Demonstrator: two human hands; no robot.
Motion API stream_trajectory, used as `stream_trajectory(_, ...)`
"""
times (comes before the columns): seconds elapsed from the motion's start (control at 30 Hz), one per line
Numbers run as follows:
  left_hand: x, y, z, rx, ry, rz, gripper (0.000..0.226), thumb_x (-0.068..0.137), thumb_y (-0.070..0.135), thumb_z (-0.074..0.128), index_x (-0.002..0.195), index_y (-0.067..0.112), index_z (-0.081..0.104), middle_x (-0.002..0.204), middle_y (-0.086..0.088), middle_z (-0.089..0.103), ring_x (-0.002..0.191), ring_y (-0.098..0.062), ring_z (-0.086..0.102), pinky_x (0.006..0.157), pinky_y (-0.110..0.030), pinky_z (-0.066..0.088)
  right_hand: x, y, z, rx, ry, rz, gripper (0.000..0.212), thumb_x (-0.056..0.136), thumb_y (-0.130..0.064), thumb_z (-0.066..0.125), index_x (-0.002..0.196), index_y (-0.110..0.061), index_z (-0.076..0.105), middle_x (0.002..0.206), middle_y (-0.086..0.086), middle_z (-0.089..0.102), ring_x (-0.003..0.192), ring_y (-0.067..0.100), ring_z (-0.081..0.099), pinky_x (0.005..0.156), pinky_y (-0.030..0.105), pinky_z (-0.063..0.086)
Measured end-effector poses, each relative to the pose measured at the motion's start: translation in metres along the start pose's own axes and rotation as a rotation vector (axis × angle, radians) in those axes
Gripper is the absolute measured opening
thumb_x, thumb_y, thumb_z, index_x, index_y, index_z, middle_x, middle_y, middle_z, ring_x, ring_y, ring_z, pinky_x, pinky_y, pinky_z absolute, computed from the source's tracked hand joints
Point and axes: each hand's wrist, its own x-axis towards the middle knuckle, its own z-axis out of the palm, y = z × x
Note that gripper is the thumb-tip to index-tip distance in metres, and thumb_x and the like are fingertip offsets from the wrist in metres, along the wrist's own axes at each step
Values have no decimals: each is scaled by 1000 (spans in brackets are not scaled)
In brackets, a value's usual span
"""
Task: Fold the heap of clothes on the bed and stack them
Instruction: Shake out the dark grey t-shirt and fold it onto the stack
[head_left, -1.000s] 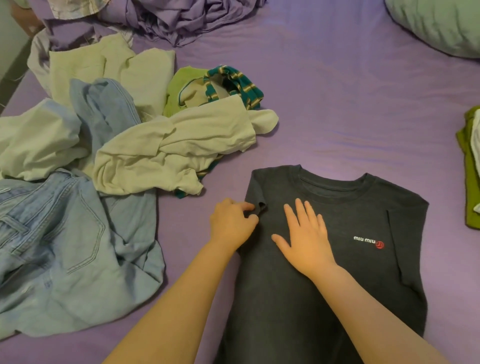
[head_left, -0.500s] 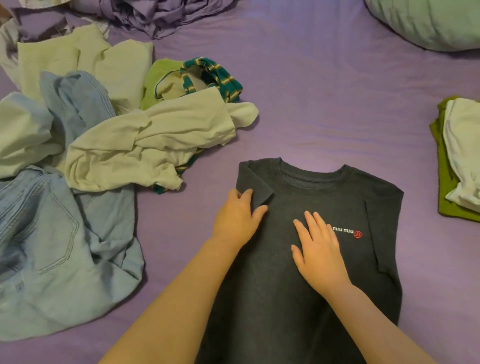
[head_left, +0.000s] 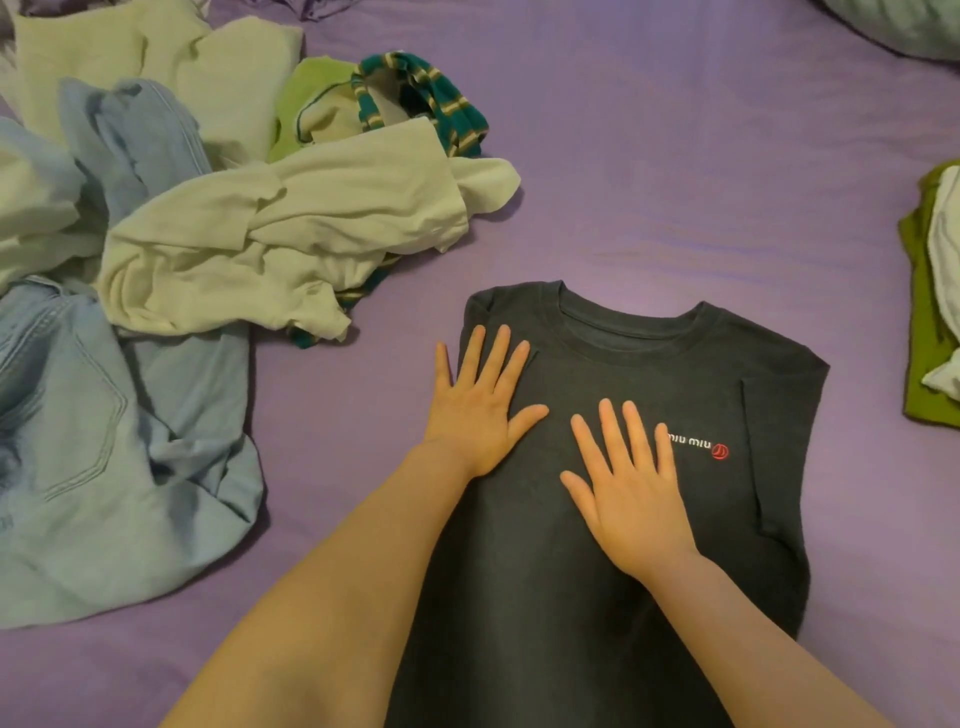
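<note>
A dark grey T-shirt (head_left: 639, 582) with a small white and red logo lies flat on the purple bed sheet (head_left: 675, 171), collar away from me, both sleeves folded in. My left hand (head_left: 480, 405) lies flat with fingers spread on the shirt's left folded edge, partly on the sheet. My right hand (head_left: 631, 488) presses flat on the chest, just left of the logo. Neither hand grips anything. To the left sits the unfolded heap: pale cream garments (head_left: 280, 234), light blue jeans (head_left: 104, 441) and a green striped piece (head_left: 431, 98).
A small stack of folded clothes (head_left: 930, 312), green below and white on top, sits at the right edge of the bed. A pale green pillow (head_left: 914, 26) shows at the top right corner. Bare purple sheet lies between the shirt and the stack.
My left hand let go of the left sleeve after folding it in and now lies flat and spread on that edge. My right hand stayed pressed on the chest.
</note>
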Motion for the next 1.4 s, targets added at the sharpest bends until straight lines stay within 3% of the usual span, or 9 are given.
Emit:
stream_trajectory(0.23,-66,18,-1,-391,82,-150,71,100,45,37,153,21,-3,160,-9,-12,147,-27,-9,120,-45,2,-25,-26,-11,5,-71,-101,65,88,-54,28,144,-22,36,149,17,35,140,37,26,107,61,27)
stream_trajectory(0.43,-132,8,-9,-657,97,-396,53,101,27,43,149,14,24,143,-8,42,130,-24,40,105,-31,33,-64,-18,-10,-10,-167,-88,64,86,-52,27,141,-22,39,145,13,42,138,32,25,100,63,33)
stream_trajectory(0.6,-136,-8,-9,-899,85,-631,29,101,19,43,117,7,64,115,-12,66,106,-29,59,90,-32,44,-64,-33,-22,-41,-197,-85,63,101,-45,26,148,-27,-12,158,8,-13,144,31,-16,116,55,6)
stream_trajectory(0.73,-129,-11,-6,-1005,-4,-670,29,97,27,54,113,8,69,111,-10,68,103,-28,61,92,-37,49,-68,-53,-17,-69,-154,-185,67,90,-42,57,148,-32,25,157,11,15,144,37,11,107,64,23)
stream_trajectory(0.8,-125,-11,-2,-1055,-26,-684,31,94,28,59,115,7,67,113,-9,68,104,-27,61,93,-34,48,-69,-54,-4,-33,-90,-170,67,63,-36,85,125,-22,62,135,14,54,126,41,47,90,66,41)
stream_trajectory(0.9,-121,-16,0,-1009,-52,-661,25,92,26,61,105,6,68,103,-10,69,96,-27,62,86,-34,48,-72,-56,0,-13,-10,-132,47,48,-21,93,89,-16,71,101,9,67,103,34,63,83,57,52)
stream_trajectory(1.13,-138,-41,11,-898,100,-655,13,94,27,57,94,14,59,99,-8,65,95,-29,59,82,-36,47,-91,-60,7,42,124,1,32,53,-11,91,75,-10,67,87,9,64,86,29,65,76,45,56)
stream_trajectory(1.3,-162,-28,14,-1071,-65,-563,36,92,31,61,119,7,54,105,-11,64,102,-28,59,91,-36,46,-145,-91,38,12,39,12,55,84,-50,50,129,-19,55,134,19,53,127,35,46,92,58,44)
stream_trajectory(1.4,-178,-33,21,-964,-157,-515,19,92,27,62,87,10,55,86,-13,58,82,-28,54,76,-35,44,-173,-98,50,-13,-22,50,62,81,-51,28,137,-27,38,141,15,45,132,34,35,89,64,42)
